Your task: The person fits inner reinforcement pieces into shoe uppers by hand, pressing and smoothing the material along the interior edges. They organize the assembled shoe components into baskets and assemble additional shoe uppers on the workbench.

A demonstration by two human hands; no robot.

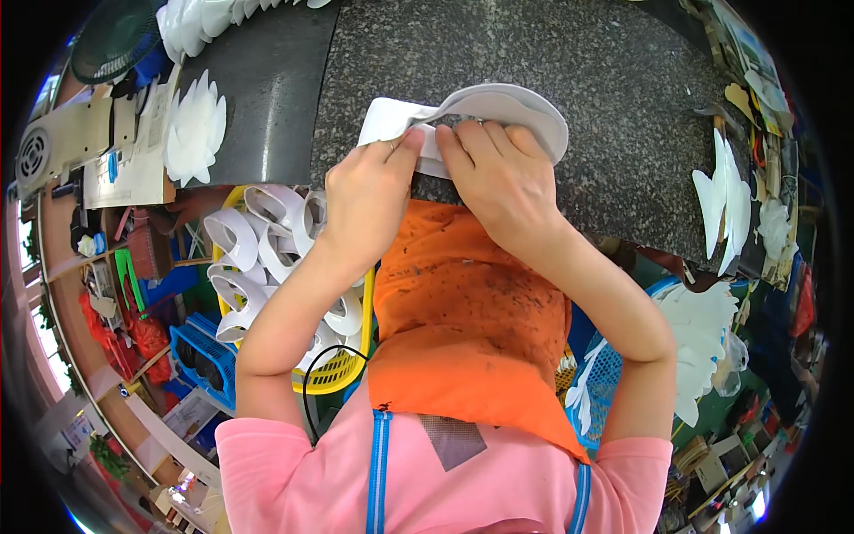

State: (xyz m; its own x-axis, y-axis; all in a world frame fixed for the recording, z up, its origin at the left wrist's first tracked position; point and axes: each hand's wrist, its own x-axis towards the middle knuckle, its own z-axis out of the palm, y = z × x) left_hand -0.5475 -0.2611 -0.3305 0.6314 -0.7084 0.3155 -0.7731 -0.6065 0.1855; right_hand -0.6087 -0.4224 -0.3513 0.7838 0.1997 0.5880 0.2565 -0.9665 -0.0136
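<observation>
At the near edge of the speckled dark tabletop, both hands grip a white curved piece that looks like a shoe upper. Its rounded end bulges to the right and its flatter end sticks out at the left. My left hand pinches the near rim, thumb toward the middle. Close beside it, my right hand has its fingers curled over the same rim. The fingertips are partly hidden inside the piece.
White looped pieces fill a yellow basket below the table at left. White leaf-shaped cutouts lie in a stack on the tabletop's left and another pile at right. A blue basket with more white cutouts stands lower right.
</observation>
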